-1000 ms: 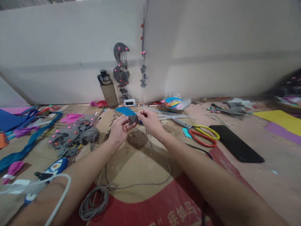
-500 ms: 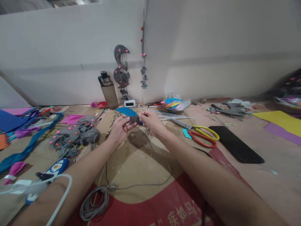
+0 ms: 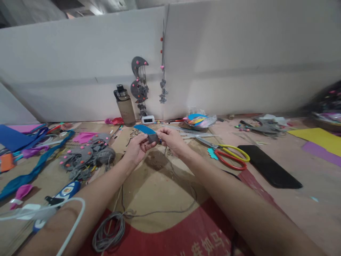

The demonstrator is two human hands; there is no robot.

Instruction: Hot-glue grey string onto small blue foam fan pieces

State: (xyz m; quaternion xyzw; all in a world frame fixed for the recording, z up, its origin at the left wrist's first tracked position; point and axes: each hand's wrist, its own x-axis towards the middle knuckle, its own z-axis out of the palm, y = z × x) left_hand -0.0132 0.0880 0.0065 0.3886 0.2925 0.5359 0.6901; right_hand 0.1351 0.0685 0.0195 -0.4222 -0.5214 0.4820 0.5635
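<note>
My left hand (image 3: 136,148) and my right hand (image 3: 170,139) meet in front of me above the cardboard. Both are closed in a pinch on a small grey felt piece (image 3: 152,138) held between their fingertips. A blue curved foam piece (image 3: 144,128) lies just behind the hands. A grey cord (image 3: 160,213) runs from under my right hand down to a coil (image 3: 108,234) near my left forearm.
Grey felt shapes with pink dots and a yarn ball (image 3: 87,157) lie at left. Red and yellow scissors (image 3: 229,153) and a black phone (image 3: 269,170) lie at right. A water bottle (image 3: 126,106), a small clock (image 3: 147,119) and hanging felt moons (image 3: 139,85) stand at the wall.
The view has tilted slightly, so everything sits a little lower. My hands keep pinching the grey felt piece, with the fingertips drawn a bit closer together.
</note>
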